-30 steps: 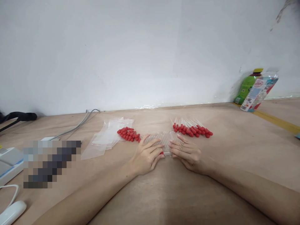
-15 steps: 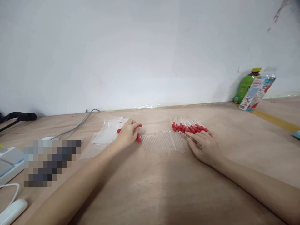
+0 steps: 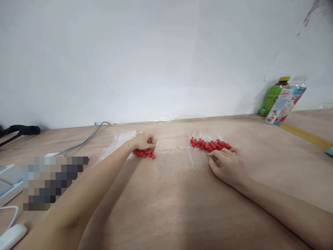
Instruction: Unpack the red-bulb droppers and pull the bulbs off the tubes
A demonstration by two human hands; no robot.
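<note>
My left hand (image 3: 146,141) is closed in a pinch above a small pile of red rubber bulbs (image 3: 143,154), a sliver of red showing at its fingertips. Beside that pile lies a row of clear glass dropper tubes (image 3: 179,161), side by side on the table. Past the row's right end, my right hand (image 3: 226,163) is closed around a thin glass tube (image 3: 206,152), its tip pointing left; most of the tube is hidden by the fingers. Just beyond that hand lie droppers with red bulbs (image 3: 211,143) fitted, their tubes pointing toward the wall.
Clear plastic bags (image 3: 114,147) lie under and behind my left forearm. A grey cable (image 3: 85,139) and a white power strip (image 3: 11,180) are at the left. Two bottles (image 3: 283,100) stand by the wall at the back right.
My left hand has turned and lifted slightly, uncovering more of the red bulbs beneath it. The right hand stays nearly in place; less of its tube shows.
</note>
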